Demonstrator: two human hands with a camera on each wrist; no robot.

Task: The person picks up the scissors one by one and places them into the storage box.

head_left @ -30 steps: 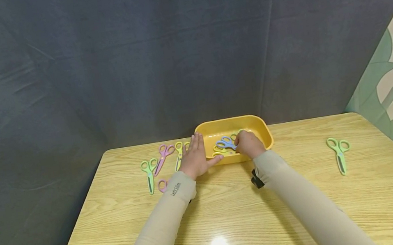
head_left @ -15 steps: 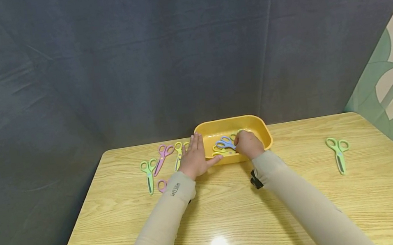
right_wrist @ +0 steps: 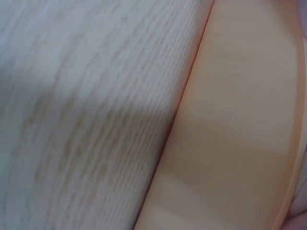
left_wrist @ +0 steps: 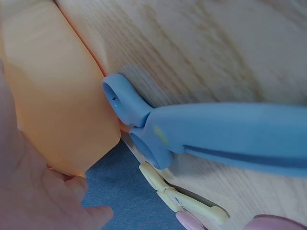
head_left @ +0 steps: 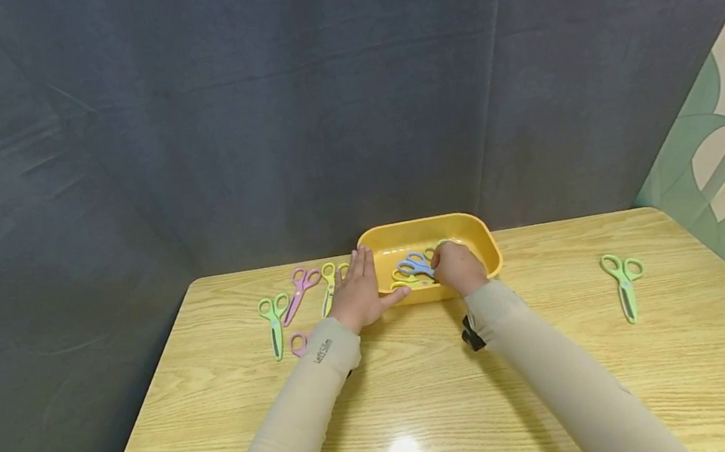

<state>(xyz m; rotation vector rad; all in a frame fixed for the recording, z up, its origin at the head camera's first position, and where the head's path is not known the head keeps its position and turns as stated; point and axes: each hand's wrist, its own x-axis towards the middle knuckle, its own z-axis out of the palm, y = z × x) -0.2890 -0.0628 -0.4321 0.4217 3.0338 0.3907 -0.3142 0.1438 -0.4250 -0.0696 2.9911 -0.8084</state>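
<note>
A yellow plastic bin (head_left: 421, 229) stands at the table's back edge. Inside lie blue scissors (head_left: 414, 266), yellow scissors (head_left: 402, 279) and a partly covered green pair (head_left: 431, 252). My left hand (head_left: 357, 291) rests against the bin's left end, fingers straight, thumb along the front rim. My right hand (head_left: 459, 267) reaches over the front rim into the bin, right by the blue and green scissors. Its fingertips are hidden, so I cannot tell whether it grips a pair. In the left wrist view, other blue scissors (left_wrist: 225, 134) lie beside the bin on the table.
Left of the bin lie green scissors (head_left: 276, 327), pink scissors (head_left: 300, 294), yellow scissors (head_left: 329, 287) and another pink pair (head_left: 298, 343), partly under the left sleeve. Green scissors (head_left: 626, 287) lie far right on the wooden table (head_left: 552, 308). A dark curtain (head_left: 320, 109) hangs behind.
</note>
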